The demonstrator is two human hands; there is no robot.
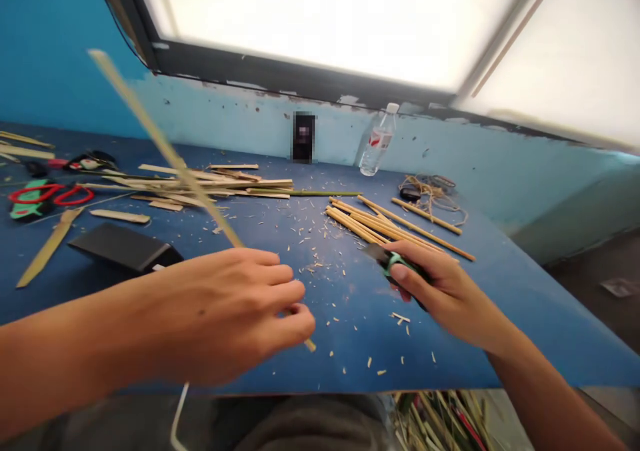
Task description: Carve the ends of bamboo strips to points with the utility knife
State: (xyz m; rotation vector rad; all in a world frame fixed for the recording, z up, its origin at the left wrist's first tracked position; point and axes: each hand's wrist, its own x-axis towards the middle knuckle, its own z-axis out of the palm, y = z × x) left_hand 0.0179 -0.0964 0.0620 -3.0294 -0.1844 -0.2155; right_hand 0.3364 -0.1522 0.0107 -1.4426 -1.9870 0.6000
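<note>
My left hand (240, 311) is closed around a long pale bamboo strip (167, 151). The strip slants up to the far left, and its short lower end pokes out below my fingers. In my right hand (440, 287) is a utility knife (395, 264) with a dark and mint-green handle, its blade pointing left. Just beyond the knife lies a bunch of thin round bamboo sticks (390, 224) on the blue table (310, 277). Small shavings are scattered between my hands.
Split bamboo strips (210, 184) are piled at the back left, near red-handled scissors (55, 194) and a black box (123, 247). A water bottle (377, 144) stands by the wall, left of tangled string (435, 194). Bamboo scraps (440, 417) lie below the table's front edge.
</note>
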